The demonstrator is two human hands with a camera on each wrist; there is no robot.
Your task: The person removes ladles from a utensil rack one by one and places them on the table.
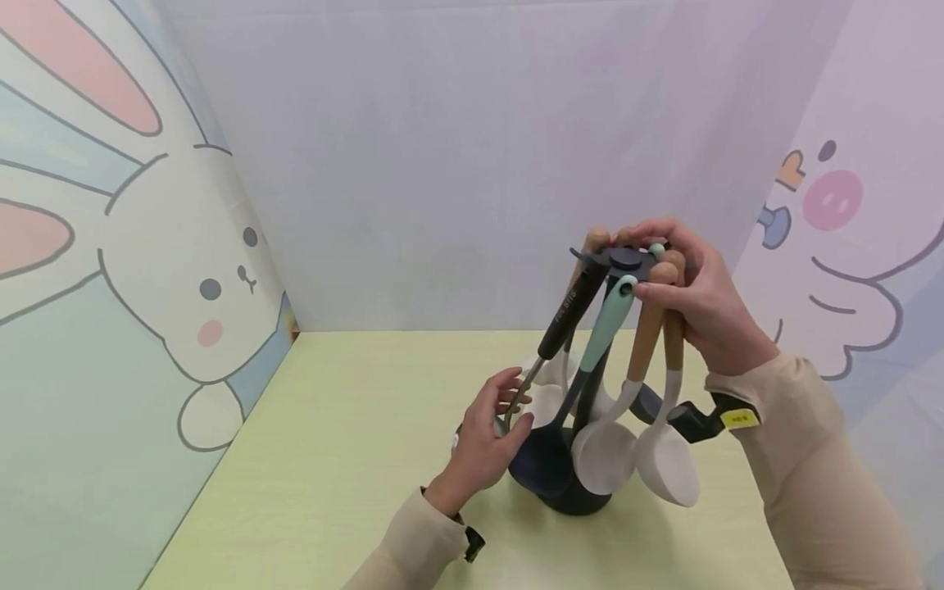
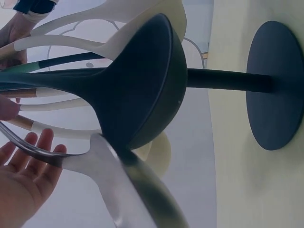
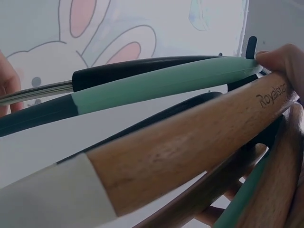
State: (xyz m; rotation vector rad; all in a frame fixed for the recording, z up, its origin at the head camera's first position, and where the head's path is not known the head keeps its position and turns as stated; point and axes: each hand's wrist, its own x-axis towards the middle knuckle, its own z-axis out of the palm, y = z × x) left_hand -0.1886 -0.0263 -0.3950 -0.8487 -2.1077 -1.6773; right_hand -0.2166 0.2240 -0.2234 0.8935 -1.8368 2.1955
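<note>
A dark utensil stand (image 1: 578, 494) with a round base carries several hanging utensils. High on the right, my right hand (image 1: 701, 283) grips the stand's top, its thumb by the tip of a mint handle (image 1: 606, 328). My left hand (image 1: 483, 438) curls loosely round the steel shaft of a black-handled metal utensil (image 1: 566, 315); the broad metal head (image 2: 107, 173) is only partly in the left wrist view. Beside it hangs the mint-handled ladle's dark bowl (image 2: 137, 90). Two white ladles (image 1: 605, 457) with wooden handles (image 3: 185, 147) hang nearer my right wrist.
More white utensils (image 1: 546, 401) hang on the stand's far side, partly hidden. The pale yellow table (image 1: 354, 426) meets a plain curtain (image 1: 442, 164) behind. Cartoon panels flank it, a rabbit (image 1: 184, 270) left and another animal (image 1: 848, 246) right.
</note>
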